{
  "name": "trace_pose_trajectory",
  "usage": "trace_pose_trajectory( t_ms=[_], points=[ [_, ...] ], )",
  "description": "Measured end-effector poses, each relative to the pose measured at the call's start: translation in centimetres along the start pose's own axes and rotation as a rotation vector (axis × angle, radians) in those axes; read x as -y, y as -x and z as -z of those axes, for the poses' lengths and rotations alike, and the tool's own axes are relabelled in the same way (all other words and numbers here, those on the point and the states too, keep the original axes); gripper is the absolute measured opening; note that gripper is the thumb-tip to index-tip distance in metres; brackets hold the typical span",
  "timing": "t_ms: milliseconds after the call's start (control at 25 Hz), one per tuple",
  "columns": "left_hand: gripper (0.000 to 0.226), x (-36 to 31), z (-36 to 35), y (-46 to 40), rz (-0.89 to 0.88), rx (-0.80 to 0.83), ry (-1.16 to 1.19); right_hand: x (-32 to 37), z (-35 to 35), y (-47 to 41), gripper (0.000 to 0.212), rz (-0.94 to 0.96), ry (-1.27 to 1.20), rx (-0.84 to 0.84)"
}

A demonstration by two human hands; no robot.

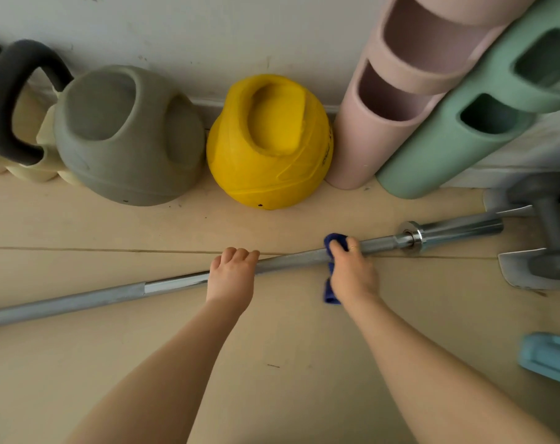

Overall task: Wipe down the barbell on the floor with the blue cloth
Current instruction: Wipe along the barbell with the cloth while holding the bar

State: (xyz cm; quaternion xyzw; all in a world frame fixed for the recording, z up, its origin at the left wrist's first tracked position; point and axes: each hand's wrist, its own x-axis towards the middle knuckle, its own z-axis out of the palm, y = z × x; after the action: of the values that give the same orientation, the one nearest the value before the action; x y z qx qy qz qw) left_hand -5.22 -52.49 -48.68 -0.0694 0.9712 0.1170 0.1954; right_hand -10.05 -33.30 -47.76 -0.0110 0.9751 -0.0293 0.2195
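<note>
Where the two bare forearms reach down from the near edge, the hands land on the barbell [291,262], a long steel bar lying flat on the pale floor [272,347] and running from low on the left up toward the right. The left hand [232,277] sits on the middle of the bar, fingers curled over its top. Just to the right, the right hand [352,270] grips the blue cloth [334,240] wrapped round the bar, a ring on one finger; one end of the cloth pokes out above the knuckles and the other hangs below the wrist. Beyond that hand the bar thickens into a shiny collar and sleeve [458,230], which ends close to a grey dumbbell [551,232]. A light blue object [547,357] lies at the right edge. Farther back, against the wall, stand a grey kettlebell [128,136], a yellow kettlebell [269,142], and leaning pink [362,139] and green [439,155] tubes.
</note>
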Motion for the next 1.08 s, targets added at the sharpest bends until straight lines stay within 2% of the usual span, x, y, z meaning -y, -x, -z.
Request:
trace_pose_trajectory(
  t_ms=[120, 160, 320, 360, 480, 520, 600, 640, 680, 720, 840, 880, 920, 1000, 1080],
  points=[
    [0.053, -2.9, -0.8, -0.2, -0.116, -0.06, 0.023, -1.0, -0.5, 0.1, 0.048, 0.271, 0.053, 0.007],
    [0.051, -3.5, -1.1, -0.4, -0.139, -0.085, 0.033, -2.7, -0.1, -0.8, 0.046, 0.27, 0.081, -0.017],
    [0.041, -4.5, -1.2, -1.4, -0.113, -0.037, 0.004, -7.8, 0.8, -2.7, 0.042, -0.143, 0.098, -0.122],
    [0.037, -4.7, -1.2, -1.7, -0.093, -0.04, -0.018, -7.4, 0.6, -2.4, 0.043, -0.124, 0.071, -0.114],
    [0.026, -5.4, -1.2, -2.2, -0.043, -0.051, -0.048, -7.4, -0.5, -1.2, 0.05, 0.155, 0.047, -0.064],
    [0.023, -5.6, -1.1, -2.2, -0.047, -0.063, -0.046, -8.3, -0.2, -1.6, 0.047, 0.187, 0.031, -0.066],
    [0.021, -5.5, -1.3, -2.1, -0.083, -0.067, -0.047, -10.3, 0.5, -3.1, 0.038, -0.018, -0.04, -0.115],
    [0.025, -5.4, -1.4, -2.0, -0.093, -0.079, -0.068, -10.3, 0.8, -3.4, 0.035, -0.148, -0.081, -0.132],
    [0.029, -5.2, -1.6, -2.0, -0.094, -0.092, -0.081, -9.5, 0.9, -3.3, 0.035, -0.202, -0.122, -0.129],
    [0.03, -5.2, -1.7, -2.0, -0.097, -0.096, -0.086, -8.2, 1.0, -2.9, 0.037, -0.15, -0.15, -0.111],
    [0.02, -5.8, -1.3, -1.7, -0.065, -0.067, -0.064, -5.5, -0.4, -0.3, 0.043, 0.227, -0.107, -0.005],
    [0.021, -5.9, -1.0, -1.8, -0.044, -0.068, -0.059, -6.1, -0.1, -0.5, 0.043, 0.27, -0.059, -0.007],
    [0.027, -5.8, -0.6, -2.0, -0.037, -0.059, -0.036, -7.1, 0.3, -1.2, 0.041, 0.239, -0.002, -0.026],
    [0.033, -5.2, 0.2, -2.1, -0.011, 0.009, 0.078, -8.6, 1.3, -2.5, 0.037, 0.042, 0.079, -0.073],
    [0.032, -4.5, 1.1, -1.9, 0.0, -0.009, 0.184, -7.0, 1.4, -2.1, 0.038, -0.027, 0.046, -0.048]
  ],
)
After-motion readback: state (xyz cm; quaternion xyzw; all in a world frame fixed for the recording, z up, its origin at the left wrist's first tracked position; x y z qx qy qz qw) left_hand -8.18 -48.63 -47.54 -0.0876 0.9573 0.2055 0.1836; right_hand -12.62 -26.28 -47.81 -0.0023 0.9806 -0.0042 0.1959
